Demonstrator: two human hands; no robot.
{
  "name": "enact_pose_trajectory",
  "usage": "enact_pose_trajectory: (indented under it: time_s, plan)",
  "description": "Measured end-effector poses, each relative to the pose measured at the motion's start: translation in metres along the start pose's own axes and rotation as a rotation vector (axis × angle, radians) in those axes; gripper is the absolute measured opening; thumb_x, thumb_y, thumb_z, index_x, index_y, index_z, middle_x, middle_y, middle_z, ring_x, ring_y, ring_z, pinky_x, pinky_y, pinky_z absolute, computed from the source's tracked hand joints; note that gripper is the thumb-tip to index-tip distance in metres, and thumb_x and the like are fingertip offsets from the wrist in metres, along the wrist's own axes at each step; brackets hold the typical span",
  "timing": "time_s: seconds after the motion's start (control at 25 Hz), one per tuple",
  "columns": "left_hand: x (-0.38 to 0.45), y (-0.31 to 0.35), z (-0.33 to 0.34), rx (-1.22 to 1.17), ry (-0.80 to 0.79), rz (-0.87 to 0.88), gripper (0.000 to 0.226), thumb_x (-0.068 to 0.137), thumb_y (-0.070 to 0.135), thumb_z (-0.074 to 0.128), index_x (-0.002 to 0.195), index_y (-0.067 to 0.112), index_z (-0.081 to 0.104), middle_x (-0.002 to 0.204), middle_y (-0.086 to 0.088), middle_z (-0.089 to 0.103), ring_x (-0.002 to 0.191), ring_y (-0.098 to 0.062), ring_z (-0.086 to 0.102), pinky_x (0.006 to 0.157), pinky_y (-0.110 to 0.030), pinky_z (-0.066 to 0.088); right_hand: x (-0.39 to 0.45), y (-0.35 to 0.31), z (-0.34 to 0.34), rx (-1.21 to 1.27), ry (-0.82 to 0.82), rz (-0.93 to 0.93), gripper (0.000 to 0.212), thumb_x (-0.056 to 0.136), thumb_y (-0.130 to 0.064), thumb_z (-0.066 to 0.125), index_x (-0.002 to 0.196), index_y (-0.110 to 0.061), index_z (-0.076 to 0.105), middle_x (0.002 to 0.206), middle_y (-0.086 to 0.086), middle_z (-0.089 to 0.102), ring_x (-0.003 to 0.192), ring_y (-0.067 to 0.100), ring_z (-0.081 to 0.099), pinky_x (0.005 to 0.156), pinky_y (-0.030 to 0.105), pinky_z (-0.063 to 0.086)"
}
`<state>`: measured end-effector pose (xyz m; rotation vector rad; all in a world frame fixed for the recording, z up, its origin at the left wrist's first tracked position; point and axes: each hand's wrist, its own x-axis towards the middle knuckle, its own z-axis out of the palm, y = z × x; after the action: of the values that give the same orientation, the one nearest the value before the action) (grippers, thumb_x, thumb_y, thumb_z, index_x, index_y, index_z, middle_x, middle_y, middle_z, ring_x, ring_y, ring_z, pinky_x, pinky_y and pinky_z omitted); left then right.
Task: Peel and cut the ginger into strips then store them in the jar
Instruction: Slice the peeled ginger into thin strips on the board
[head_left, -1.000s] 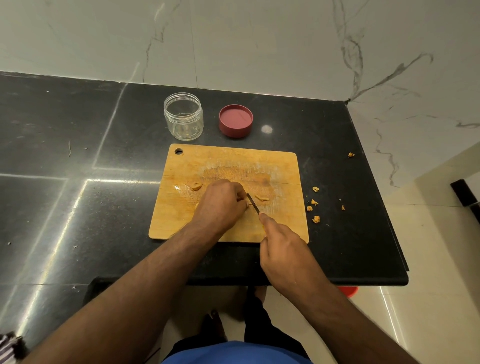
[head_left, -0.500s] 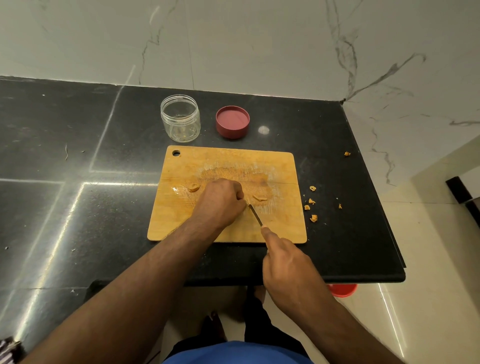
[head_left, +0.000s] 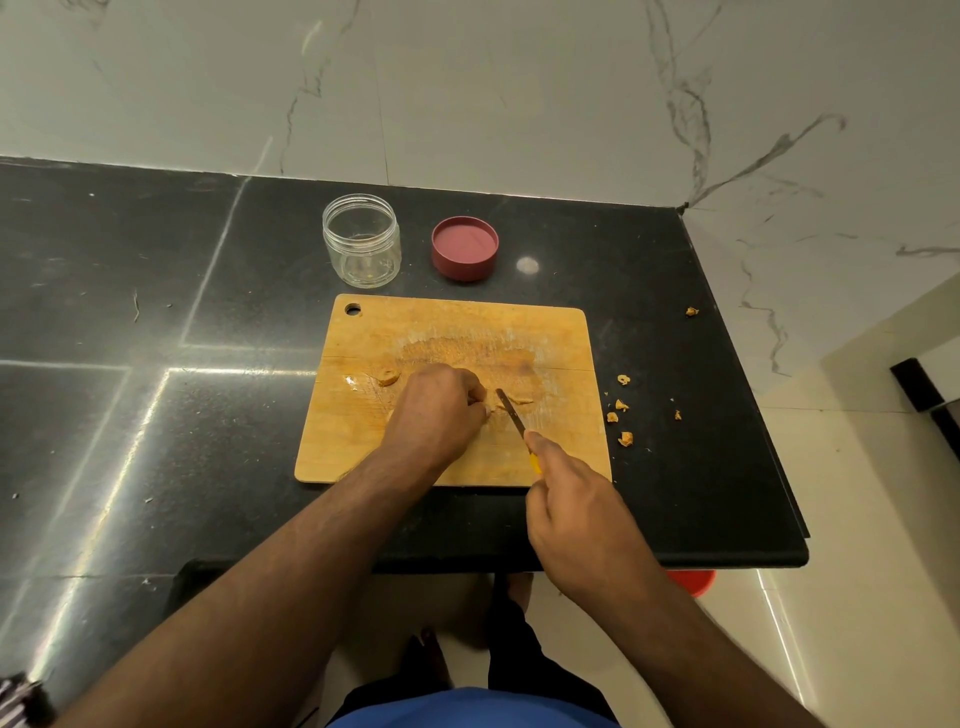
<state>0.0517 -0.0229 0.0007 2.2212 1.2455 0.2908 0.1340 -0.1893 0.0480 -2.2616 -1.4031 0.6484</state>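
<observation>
A wooden cutting board (head_left: 550, 338) lies on the black counter. My left hand (head_left: 441, 410) is curled over a ginger piece at the board's middle; the piece itself is mostly hidden under the fingers. My right hand (head_left: 576, 514) grips a small knife (head_left: 511, 413) with a yellow handle, its blade slanting down onto the board just right of my left fingers. A thin ginger slice (head_left: 519, 400) lies beside the blade. Another ginger piece (head_left: 388, 378) sits left of my left hand. The clear jar (head_left: 362, 240) stands open behind the board, and nothing shows inside it.
The red jar lid (head_left: 465, 248) lies upside down right of the jar. Ginger peel scraps (head_left: 621, 410) are scattered on the counter right of the board, one more (head_left: 691, 312) farther back. The counter edge runs close below the board, with a marble wall behind.
My right hand and the knife have drawn back slightly toward me, showing more of the blade and handle. My left hand stays curled on the ginger.
</observation>
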Motion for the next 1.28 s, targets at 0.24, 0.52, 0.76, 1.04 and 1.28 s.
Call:
enact_pose_trajectory:
  time_s: [0.24, 0.52, 0.76, 1.04, 1.28]
  plan:
    - [-0.001, 0.001, 0.001, -0.021, 0.02, -0.026, 0.016, 0.088, 0.021, 0.074, 0.103, 0.017, 0.077, 0.099, 0.001, 0.072, 0.089, -0.012, 0.065, 0.074, -0.028, 0.055, 0.011, -0.002, 0.007, -0.052, -0.002, -0.028, 0.051, 0.103, -0.021, 0.039, 0.152, -0.026, 0.03, 0.124, -0.001, 0.058, 0.104, 0.011, 0.056, 0.084, 0.025, 0.049]
    - [0.003, 0.001, 0.001, 0.012, -0.01, -0.016, 0.009, 0.087, 0.019, 0.069, 0.09, 0.019, 0.078, 0.089, 0.003, 0.072, 0.082, -0.012, 0.063, 0.07, -0.031, 0.056, 0.017, -0.004, 0.013, -0.119, -0.065, -0.028, 0.052, 0.102, -0.02, 0.035, 0.153, -0.028, 0.025, 0.119, 0.003, 0.056, 0.101, 0.019, 0.057, 0.081, 0.034, 0.051]
    - [0.006, 0.002, 0.0, 0.035, -0.032, -0.027, 0.007, 0.088, 0.023, 0.071, 0.09, 0.019, 0.076, 0.089, 0.004, 0.07, 0.084, -0.012, 0.064, 0.074, -0.033, 0.058, 0.0, 0.001, 0.011, -0.094, -0.078, 0.002, 0.053, 0.103, -0.023, 0.036, 0.154, -0.03, 0.022, 0.117, -0.001, 0.055, 0.099, 0.014, 0.055, 0.08, 0.03, 0.048]
    - [0.004, -0.001, -0.001, 0.017, -0.057, -0.008, 0.012, 0.089, 0.021, 0.071, 0.099, 0.019, 0.077, 0.1, 0.004, 0.072, 0.089, -0.01, 0.064, 0.08, -0.03, 0.058, -0.014, 0.01, 0.0, -0.096, 0.026, 0.009, 0.053, 0.103, -0.024, 0.037, 0.154, -0.029, 0.024, 0.122, -0.003, 0.055, 0.101, 0.013, 0.058, 0.086, 0.03, 0.051]
    - [-0.002, 0.002, -0.001, 0.003, -0.014, -0.019, 0.019, 0.091, 0.02, 0.07, 0.109, 0.017, 0.077, 0.106, 0.002, 0.073, 0.093, -0.01, 0.065, 0.082, -0.029, 0.057, -0.008, 0.004, -0.005, -0.017, 0.002, 0.002, 0.053, 0.103, -0.023, 0.04, 0.154, -0.028, 0.025, 0.131, -0.005, 0.055, 0.108, 0.008, 0.055, 0.091, 0.026, 0.049]
